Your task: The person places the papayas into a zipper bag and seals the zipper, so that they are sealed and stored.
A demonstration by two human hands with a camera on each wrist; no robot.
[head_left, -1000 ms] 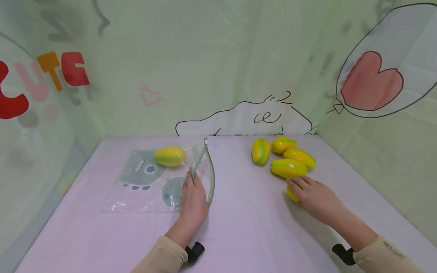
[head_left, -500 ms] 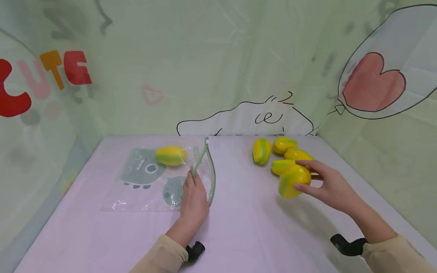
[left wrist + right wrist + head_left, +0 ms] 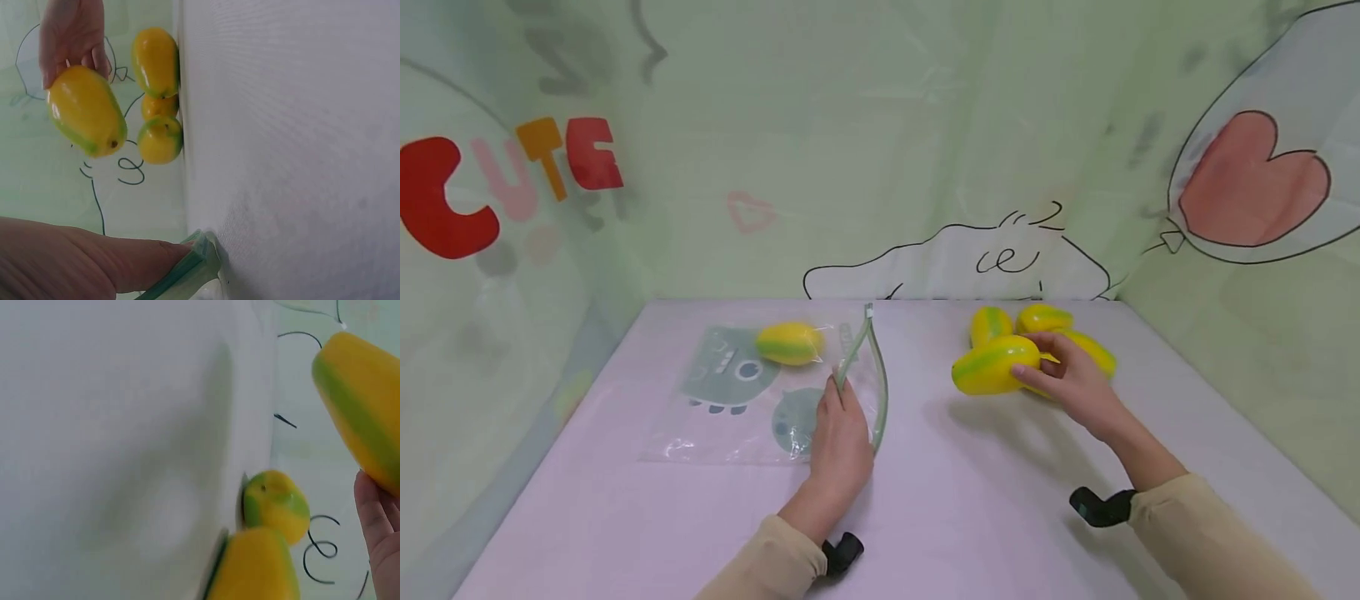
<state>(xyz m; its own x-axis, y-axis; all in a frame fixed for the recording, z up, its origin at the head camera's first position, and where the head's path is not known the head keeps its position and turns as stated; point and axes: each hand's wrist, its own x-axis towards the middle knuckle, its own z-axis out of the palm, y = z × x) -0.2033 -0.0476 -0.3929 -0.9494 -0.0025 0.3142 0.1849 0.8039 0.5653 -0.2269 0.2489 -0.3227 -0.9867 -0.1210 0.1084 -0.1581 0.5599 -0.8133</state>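
The right hand (image 3: 1078,385) pinches a yellow-green papaya-like fruit (image 3: 992,365) between thumb and fingers, raised over the table with its shadow below. In the right wrist view the same fruit (image 3: 365,403) is at the upper right, the hand (image 3: 381,531) behind its lower end. With thumb and fingers, the left hand (image 3: 841,442) grips the green zip edge (image 3: 850,354) of a clear printed bag (image 3: 700,433), whose mouth stands parted. Inside the bag lies one fruit (image 3: 790,343). The left wrist view has the left thumb (image 3: 144,259) on the green edge (image 3: 187,269).
Several more fruits lie at the back right, among them one (image 3: 990,323) behind the held fruit and another (image 3: 1043,317) beside it. The lilac table (image 3: 940,517) meets printed green curtains (image 3: 865,150) at its back and sides.
The right hand has lifted a fruit from the front of the group and carried it leftward, turning it. The left hand has kept its grip on the bag; the head view has shifted slightly.
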